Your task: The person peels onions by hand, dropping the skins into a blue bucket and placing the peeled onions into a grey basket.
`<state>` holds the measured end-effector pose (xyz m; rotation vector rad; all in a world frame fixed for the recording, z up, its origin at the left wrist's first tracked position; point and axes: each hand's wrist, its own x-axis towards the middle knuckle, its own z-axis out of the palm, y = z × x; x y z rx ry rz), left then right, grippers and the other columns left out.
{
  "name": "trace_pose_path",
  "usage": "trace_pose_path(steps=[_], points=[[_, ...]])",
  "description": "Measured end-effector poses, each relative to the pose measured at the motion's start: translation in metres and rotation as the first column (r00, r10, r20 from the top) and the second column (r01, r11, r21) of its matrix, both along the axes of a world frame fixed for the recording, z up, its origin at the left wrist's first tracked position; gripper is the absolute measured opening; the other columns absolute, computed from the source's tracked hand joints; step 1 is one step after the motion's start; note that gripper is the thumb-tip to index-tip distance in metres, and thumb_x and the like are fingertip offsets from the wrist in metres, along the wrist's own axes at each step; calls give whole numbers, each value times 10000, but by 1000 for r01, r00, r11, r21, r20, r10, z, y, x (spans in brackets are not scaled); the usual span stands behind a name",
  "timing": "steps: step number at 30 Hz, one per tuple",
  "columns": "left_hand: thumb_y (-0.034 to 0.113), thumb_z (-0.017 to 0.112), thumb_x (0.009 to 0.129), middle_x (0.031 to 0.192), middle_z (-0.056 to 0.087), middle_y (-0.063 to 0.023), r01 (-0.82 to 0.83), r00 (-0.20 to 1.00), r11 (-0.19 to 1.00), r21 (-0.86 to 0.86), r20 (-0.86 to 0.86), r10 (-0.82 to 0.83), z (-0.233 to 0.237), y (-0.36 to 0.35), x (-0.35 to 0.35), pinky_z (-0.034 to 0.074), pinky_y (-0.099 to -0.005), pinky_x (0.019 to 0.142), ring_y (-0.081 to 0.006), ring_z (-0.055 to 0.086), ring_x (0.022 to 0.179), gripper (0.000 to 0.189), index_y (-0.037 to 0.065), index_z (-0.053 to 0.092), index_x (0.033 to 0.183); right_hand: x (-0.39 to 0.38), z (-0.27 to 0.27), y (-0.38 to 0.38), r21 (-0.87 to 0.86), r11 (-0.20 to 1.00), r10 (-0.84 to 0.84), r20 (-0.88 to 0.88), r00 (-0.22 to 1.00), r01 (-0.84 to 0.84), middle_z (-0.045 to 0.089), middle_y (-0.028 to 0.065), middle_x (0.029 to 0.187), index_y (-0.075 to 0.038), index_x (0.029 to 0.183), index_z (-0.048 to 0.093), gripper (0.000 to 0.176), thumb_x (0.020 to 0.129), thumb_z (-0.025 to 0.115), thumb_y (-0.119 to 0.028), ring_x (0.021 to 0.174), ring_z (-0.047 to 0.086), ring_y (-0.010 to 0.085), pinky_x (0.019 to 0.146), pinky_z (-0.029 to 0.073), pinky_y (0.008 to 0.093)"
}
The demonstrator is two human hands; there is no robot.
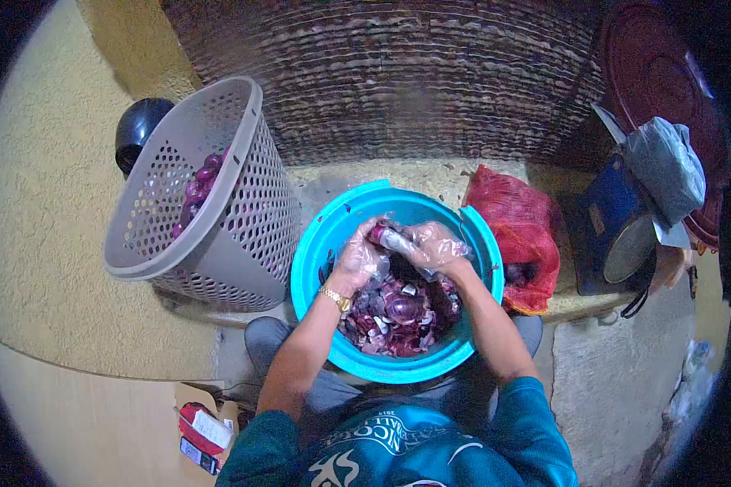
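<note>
Both my hands wear clear plastic gloves and meet over a turquoise tub (303,280) between my knees. My left hand (361,253), with a gold watch at the wrist, is closed around a red onion (376,234) near the tub's far side. Against that onion, my right hand (437,243) is curled around a slim whitish piece (396,242); I cannot tell what it is. Below the hands, purple onion skins (374,321) fill the tub's bottom, and a whole red onion (404,307) lies among them.
At left, a tall perforated grey basket (260,195) holds red onions (199,191). A red mesh sack (516,235) sits right of the tub. Farther right are a blue box-like object (613,219) and a grey plastic bag (666,166). A phone (199,456) lies at lower left.
</note>
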<state>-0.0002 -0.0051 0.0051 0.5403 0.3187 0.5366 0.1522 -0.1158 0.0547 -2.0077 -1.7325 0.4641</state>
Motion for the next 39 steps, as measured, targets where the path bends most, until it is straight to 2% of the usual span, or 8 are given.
trace_pose_path(steps=[6,14,16,22,26,32,37,39], points=[[380,566,946,1055,637,-128,2,998,982,-189,60,9,12,-1,0,485,-427,930,-261,605,1012,347,64,605,1086,-6,10,-2,-55,996,63,-19,998,-64,663,229,861,-157,1037,694,559,883,451,-636,834,640,417,762,496,508],[415,559,944,1093,632,-135,5,1000,980,-200,5,-4,-35,24,-2,487,-374,921,-255,612,999,425,52,590,1161,-9,14,-6,222,971,-98,21,995,91,653,209,762,-54,905,646,596,810,584,-638,747,645,389,650,495,480],[400,554,951,1138,623,-120,-16,999,1000,11,49,15,0,4,-1,467,-373,949,-238,598,1031,418,63,584,1197,-8,11,-5,227,966,-135,31,990,124,649,210,754,-57,891,633,596,805,583,-645,745,645,386,644,493,477],[361,544,961,1213,586,-93,36,998,999,-9,47,-36,9,1,0,426,-396,998,-216,549,1119,411,100,556,1278,-3,-7,2,192,973,-134,25,991,127,643,220,771,-60,902,596,590,821,558,-643,773,631,416,674,472,524],[316,529,973,1222,572,-73,36,999,999,15,28,-36,13,-1,-1,434,-381,987,-201,544,1113,402,116,532,1321,-1,-12,3,322,945,-83,51,995,63,602,229,684,-39,862,576,429,859,605,-467,694,601,429,600,453,493],[230,501,986,1233,550,-31,41,999,980,192,-11,-39,9,-1,-2,450,-334,967,-157,534,1107,390,145,497,1366,-3,0,-1,269,963,-25,-5,1000,25,620,240,746,-39,839,608,446,900,531,-474,751,612,435,655,464,505],[45,532,937,1233,554,-52,14,997,788,616,-73,39,5,-1,-3,482,-326,953,-174,553,1099,473,141,455,1393,-2,1,1,206,978,35,-76,996,-19,654,237,849,-56,935,660,468,917,483,-489,820,627,430,733,484,507],[14,545,918,1230,558,-56,38,998,912,409,-57,-17,7,0,-3,486,-330,951,-179,556,1104,496,142,458,1389,-3,6,-1,162,986,41,-90,995,-26,659,242,893,-80,1036,675,472,927,467,-488,847,628,430,760,486,504]])
